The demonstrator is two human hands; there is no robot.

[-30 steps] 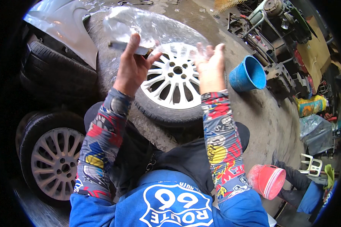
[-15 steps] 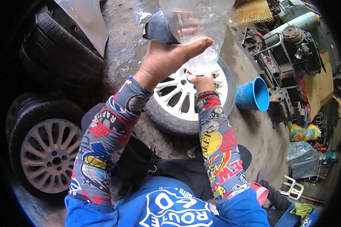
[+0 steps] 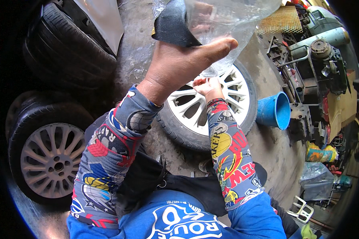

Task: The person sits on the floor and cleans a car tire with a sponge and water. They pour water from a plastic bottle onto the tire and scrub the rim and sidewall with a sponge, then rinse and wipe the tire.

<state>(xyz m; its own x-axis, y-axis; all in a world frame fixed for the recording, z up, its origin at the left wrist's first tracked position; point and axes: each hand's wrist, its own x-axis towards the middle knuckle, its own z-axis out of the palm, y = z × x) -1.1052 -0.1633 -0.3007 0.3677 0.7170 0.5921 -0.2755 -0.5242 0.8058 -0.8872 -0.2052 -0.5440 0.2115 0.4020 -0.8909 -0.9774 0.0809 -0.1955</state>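
My left hand [image 3: 179, 65] is raised over a tyre with a white alloy wheel [image 3: 191, 107]. Between its thumb and fingers is a clear, crinkled plastic container [image 3: 237, 24]; the fingers show blurred through its wall. A curved black sheet [image 3: 174, 24] with a bit of yellow at its edge lies against the same hand. Just below the plastic, my right hand [image 3: 208, 87] is over the wheel spokes, palm turned up, its fingers loosely apart with nothing seen in them. Whether its fingertips touch the plastic is hard to tell.
A blue bucket [image 3: 273, 110] lies tilted right of the tyre. On the left are a grey-rimmed wheel [image 3: 54, 161] and a dark tyre [image 3: 68, 44] beside a pale panel [image 3: 101, 20]. Metal engine parts [image 3: 325, 59] and a plastic bag [image 3: 317, 179] crowd the right side.
The clear plastic has shifted up and to the right, along with my left thumb. My right hand has loosened from its lower end, and its palm now shows.
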